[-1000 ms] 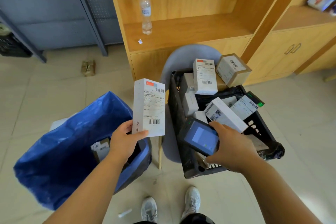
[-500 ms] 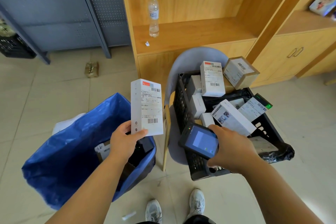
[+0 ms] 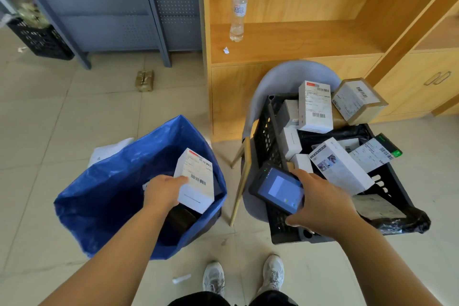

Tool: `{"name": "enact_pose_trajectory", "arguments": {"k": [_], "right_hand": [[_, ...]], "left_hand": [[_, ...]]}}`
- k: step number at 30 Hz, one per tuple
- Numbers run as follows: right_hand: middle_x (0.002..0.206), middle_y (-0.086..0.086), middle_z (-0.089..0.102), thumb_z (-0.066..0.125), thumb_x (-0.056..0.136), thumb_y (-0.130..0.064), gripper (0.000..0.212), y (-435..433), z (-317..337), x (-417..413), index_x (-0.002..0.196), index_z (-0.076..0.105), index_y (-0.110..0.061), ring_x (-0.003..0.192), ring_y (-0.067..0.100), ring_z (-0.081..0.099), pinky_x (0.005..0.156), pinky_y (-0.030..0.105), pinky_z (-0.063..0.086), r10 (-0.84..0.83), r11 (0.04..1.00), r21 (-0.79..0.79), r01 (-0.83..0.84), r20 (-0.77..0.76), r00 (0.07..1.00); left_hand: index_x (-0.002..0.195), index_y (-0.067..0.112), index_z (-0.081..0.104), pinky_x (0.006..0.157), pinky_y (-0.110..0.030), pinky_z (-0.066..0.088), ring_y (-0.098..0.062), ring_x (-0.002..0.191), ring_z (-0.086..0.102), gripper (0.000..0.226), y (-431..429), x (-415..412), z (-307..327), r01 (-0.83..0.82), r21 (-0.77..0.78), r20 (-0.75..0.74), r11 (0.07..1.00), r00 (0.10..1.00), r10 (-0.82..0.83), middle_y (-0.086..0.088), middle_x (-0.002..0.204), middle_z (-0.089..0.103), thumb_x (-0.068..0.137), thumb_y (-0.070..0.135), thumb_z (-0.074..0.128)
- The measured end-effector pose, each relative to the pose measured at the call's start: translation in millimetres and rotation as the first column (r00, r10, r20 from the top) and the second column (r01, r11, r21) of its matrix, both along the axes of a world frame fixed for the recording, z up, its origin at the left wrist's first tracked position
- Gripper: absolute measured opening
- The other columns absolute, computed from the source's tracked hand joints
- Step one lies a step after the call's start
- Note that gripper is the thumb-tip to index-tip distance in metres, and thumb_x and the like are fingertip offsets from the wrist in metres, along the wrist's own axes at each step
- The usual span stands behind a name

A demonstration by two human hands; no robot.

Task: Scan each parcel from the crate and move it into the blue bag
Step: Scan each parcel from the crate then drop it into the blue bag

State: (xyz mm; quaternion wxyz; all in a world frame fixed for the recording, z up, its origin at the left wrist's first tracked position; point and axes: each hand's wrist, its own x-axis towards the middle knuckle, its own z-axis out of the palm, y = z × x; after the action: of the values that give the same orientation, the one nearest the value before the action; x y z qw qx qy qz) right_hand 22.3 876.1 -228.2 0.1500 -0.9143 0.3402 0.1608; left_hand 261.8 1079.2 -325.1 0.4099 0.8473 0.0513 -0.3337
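Parcel [image 3: 196, 180], white and labelled, sits tilted in the mouth of the blue bag [image 3: 111, 196], held by the left grip [image 3: 162, 190] with the arm stretched forward and down. The right grip [image 3: 320, 206] clasps the scanner [image 3: 279, 187] over the crate's [image 3: 267, 131] near-left corner.

I log a parcel storeroom: crate [image 3: 267, 131] of barcoded parcels [image 3: 315, 107], scanner [image 3: 280, 189], metal racks [image 3: 154, 7], tiled floor [image 3: 74, 107].

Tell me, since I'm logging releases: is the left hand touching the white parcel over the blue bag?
Touching. The head view shows the left hand gripping the white parcel, thumb on its labelled face.
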Motion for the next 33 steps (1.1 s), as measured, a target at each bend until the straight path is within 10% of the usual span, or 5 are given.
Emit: {"name": "enact_pose_trajectory", "arguments": {"k": [10,16,23,33], "right_hand": [[0.098,-0.011,0.046,0.073,0.056,-0.056,0.088,3,-3,-3,0.129,0.028,-0.033,0.086,0.012,0.049,0.066,0.028,0.045,-0.034,0.999,0.031,0.035,-0.027,0.999],[0.098,-0.010,0.048,0.074,0.053,-0.055,0.089,-19,2,-35,0.128,0.029,-0.036,0.083,0.013,0.049,0.057,0.026,0.042,-0.182,0.983,0.012,0.183,-0.019,0.983],[0.095,-0.013,0.045,0.073,0.053,-0.056,0.089,-63,12,-100,0.128,0.030,-0.037,0.086,0.013,0.049,0.065,0.030,0.048,-0.362,0.932,-0.022,0.361,0.001,0.932],[0.106,-0.010,0.053,0.073,0.057,-0.058,0.093,-149,2,-191,0.135,0.027,-0.035,0.090,0.014,0.053,0.073,0.031,0.049,-0.495,0.869,-0.014,0.495,-0.033,0.868]], "left_hand": [[0.109,0.006,0.064,0.080,-0.036,0.045,-0.027,0.092,0.058,0.033,5,7,-10,0.252,0.157,0.057,0.955,0.963,-0.263,-0.008,0.094,0.063,0.093,0.032,0.053],[0.063,0.021,0.049,0.057,-0.029,0.037,-0.015,0.060,0.050,0.031,-45,-13,-3,0.470,0.080,0.013,0.879,0.881,-0.473,0.000,0.064,0.052,0.089,0.034,0.058],[0.088,0.019,0.065,0.082,-0.036,0.044,-0.018,0.089,0.060,0.018,-134,-64,12,0.623,-0.080,0.019,0.778,0.781,-0.624,0.000,0.087,0.064,0.087,0.037,0.063],[0.090,0.026,0.062,0.082,-0.034,0.050,-0.013,0.090,0.062,0.016,-284,-148,-2,0.770,-0.047,0.051,0.636,0.638,-0.769,0.005,0.099,0.067,0.085,0.040,0.064]]}}
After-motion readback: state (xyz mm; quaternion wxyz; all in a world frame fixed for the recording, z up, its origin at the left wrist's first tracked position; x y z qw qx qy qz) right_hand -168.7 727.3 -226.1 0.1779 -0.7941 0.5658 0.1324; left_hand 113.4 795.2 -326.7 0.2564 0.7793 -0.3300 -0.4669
